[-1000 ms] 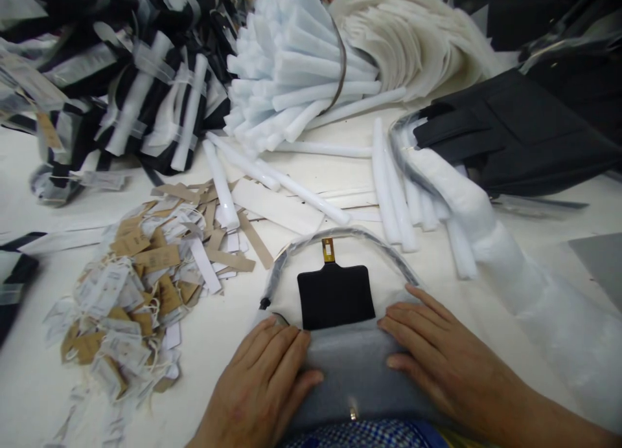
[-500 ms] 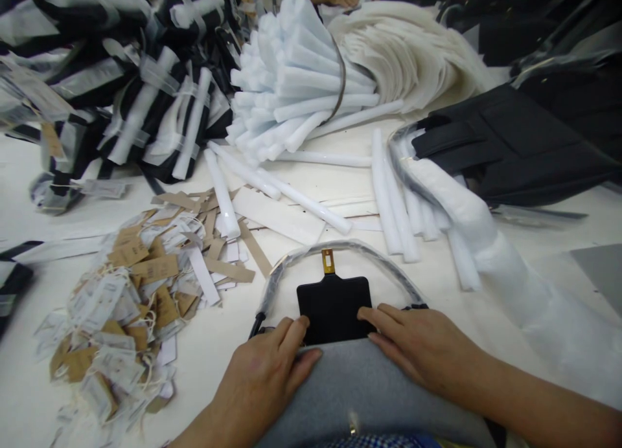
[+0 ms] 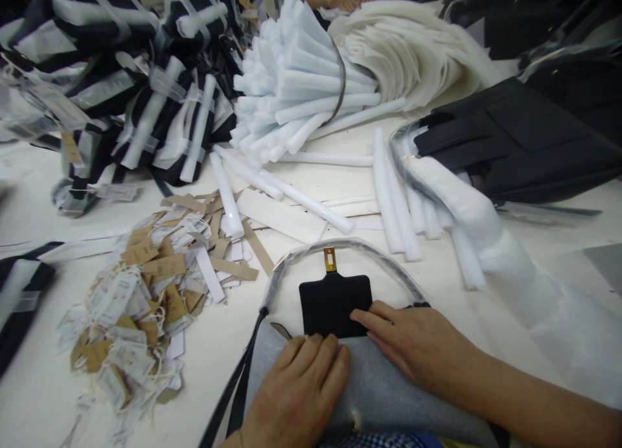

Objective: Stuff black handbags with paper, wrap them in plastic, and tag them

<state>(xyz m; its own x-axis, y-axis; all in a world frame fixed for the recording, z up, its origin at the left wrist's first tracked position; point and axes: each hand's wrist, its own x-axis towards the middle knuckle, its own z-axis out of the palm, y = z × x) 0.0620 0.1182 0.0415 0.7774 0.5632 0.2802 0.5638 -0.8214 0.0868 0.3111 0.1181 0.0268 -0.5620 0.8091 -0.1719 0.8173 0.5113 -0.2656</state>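
Note:
In front of me lies a grey handbag [image 3: 379, 396] with a black flap tab [image 3: 335, 299] standing up from its top edge, tipped with a gold metal clasp [image 3: 330, 259]. The handle [image 3: 350, 242], wrapped in clear film, arches behind the tab. My left hand [image 3: 304, 383] lies over the front of the bag, its fingers bent together at the top edge just below the tab. With thumb and fingers closed on that edge, my right hand [image 3: 408, 335] has one fingertip against the tab's right side. My left thumb is hidden.
Left, a heap of paper tags [image 3: 140, 305] spreads over the white table. Beyond are wrapped black bags [image 3: 160, 111], a banded bundle of white foam rods [image 3: 301, 85] and stacked white sheets [image 3: 408, 53]. A black bag [image 3: 525, 137] lies right. Another person's hands [image 3: 350, 0] show behind.
My left hand has moved right and down from the tab's left side onto the bag's front. A black strap now shows at left. The right hand has shifted slightly left.

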